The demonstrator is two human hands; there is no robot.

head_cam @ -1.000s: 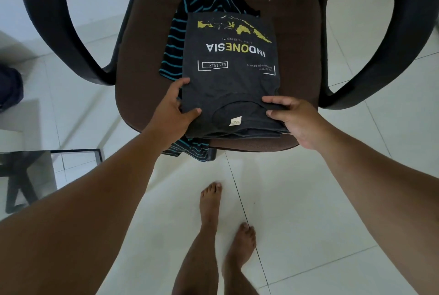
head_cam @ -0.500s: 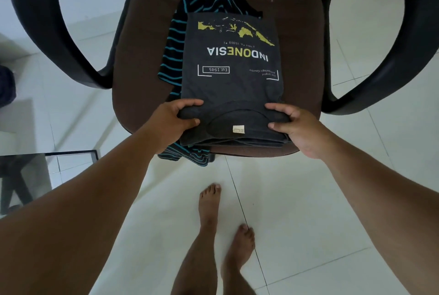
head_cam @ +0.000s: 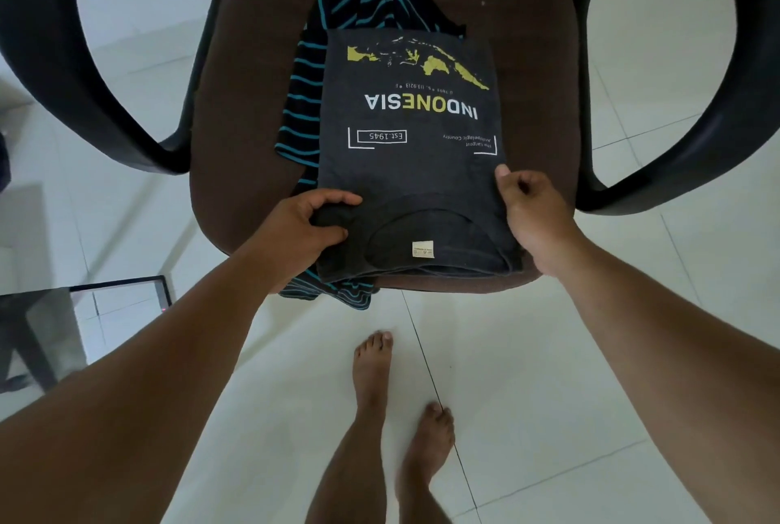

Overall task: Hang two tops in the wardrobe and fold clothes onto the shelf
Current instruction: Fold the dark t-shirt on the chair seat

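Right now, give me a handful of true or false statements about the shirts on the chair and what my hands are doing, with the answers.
1. The folded grey T-shirt lies on the chair seat. True.
2. The striped garment lies on top of the grey T-shirt. False: it lies underneath, showing at the left and far side.
3. The left hand grips the T-shirt's near left corner. True.
4. The right hand rests on the chair's armrest. False: it holds the T-shirt's right edge.
5. The T-shirt print reads upright from this view. False: it reads upside down.
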